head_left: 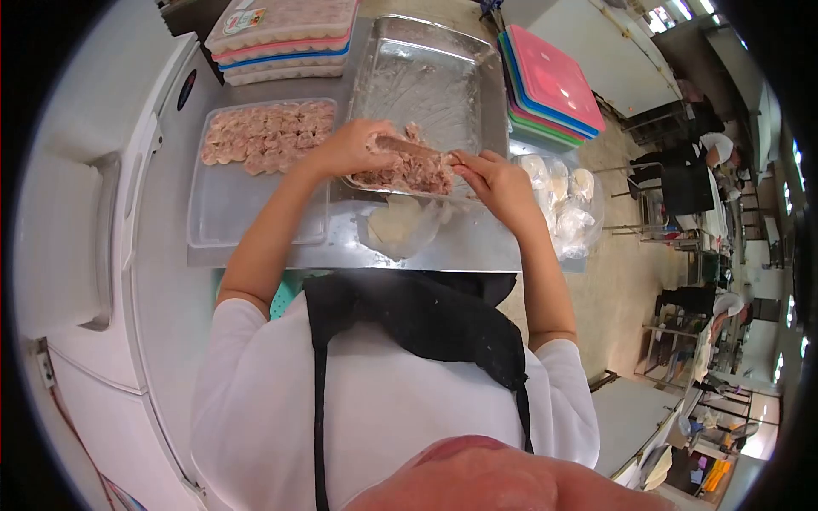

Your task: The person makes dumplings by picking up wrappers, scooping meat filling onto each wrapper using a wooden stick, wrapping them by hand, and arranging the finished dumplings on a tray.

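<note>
My left hand is curled over the near end of a metal tray, with its fingers closed. What lies in its grip is hidden. My right hand pinches the end of a flat, brownish spatula-like tool, which reaches across toward my left hand. Under both hands, a heap of pinkish minced meat fills the near end of the tray. Nearer my body, pale round wrappers lie in clear plastic. Left of my left hand, rows of meat dumplings cover the far part of a plastic tray.
Stacked filled containers stand at the back left. Colored lids or trays are piled at the back right. A clear bag of white packs sits at the table's right edge. A white refrigerator borders the left; people work far right.
</note>
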A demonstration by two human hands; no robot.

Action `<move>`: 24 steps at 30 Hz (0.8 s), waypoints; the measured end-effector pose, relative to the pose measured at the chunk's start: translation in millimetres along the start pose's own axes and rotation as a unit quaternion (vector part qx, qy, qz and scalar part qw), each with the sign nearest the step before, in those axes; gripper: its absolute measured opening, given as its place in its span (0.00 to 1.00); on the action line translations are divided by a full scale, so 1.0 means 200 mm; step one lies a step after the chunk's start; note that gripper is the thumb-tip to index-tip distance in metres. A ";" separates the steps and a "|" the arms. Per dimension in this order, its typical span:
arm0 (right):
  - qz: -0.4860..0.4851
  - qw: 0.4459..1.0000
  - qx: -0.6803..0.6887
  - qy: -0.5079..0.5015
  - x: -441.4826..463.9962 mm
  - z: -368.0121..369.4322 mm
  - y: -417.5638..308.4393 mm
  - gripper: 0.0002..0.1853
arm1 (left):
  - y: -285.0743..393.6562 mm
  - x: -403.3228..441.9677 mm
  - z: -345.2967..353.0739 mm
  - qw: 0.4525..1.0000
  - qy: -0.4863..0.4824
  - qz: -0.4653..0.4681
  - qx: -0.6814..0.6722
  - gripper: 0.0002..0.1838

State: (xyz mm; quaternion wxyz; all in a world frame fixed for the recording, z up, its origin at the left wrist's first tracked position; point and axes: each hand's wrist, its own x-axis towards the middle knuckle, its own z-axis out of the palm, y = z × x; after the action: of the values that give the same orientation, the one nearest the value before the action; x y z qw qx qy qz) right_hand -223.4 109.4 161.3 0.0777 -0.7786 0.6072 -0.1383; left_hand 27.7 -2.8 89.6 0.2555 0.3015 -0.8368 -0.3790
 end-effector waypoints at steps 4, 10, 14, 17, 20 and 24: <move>-0.060 0.997 -0.019 0.052 0.00 0.09 -0.03 0.13 | -0.09 0.01 0.00 0.999 0.013 0.011 -0.050 0.24; -0.088 0.983 0.150 0.065 0.02 -0.09 0.02 0.15 | 0.05 -0.06 -0.04 0.995 0.092 0.000 -0.046 0.25; -0.018 0.996 0.088 -0.031 0.05 0.08 -0.04 0.18 | 0.00 -0.04 -0.05 0.995 0.077 -0.025 -0.049 0.25; -0.007 0.981 0.192 0.011 0.10 0.29 0.11 0.17 | -0.06 -0.10 -0.13 0.988 0.137 -0.070 -0.034 0.26; 0.072 0.936 0.343 0.040 0.10 0.50 0.29 0.15 | -0.09 -0.26 -0.29 0.974 0.194 -0.114 0.001 0.26; 0.197 0.841 0.502 0.034 0.06 0.58 0.38 0.15 | -0.40 -0.61 -0.43 0.916 0.285 -0.239 0.148 0.27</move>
State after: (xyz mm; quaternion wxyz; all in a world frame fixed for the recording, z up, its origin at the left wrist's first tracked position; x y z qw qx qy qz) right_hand -254.4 72.8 30.4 0.4628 -0.4918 0.5971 -0.4329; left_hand 193.1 -1.3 53.3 0.3377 0.6222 -0.6779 -0.1983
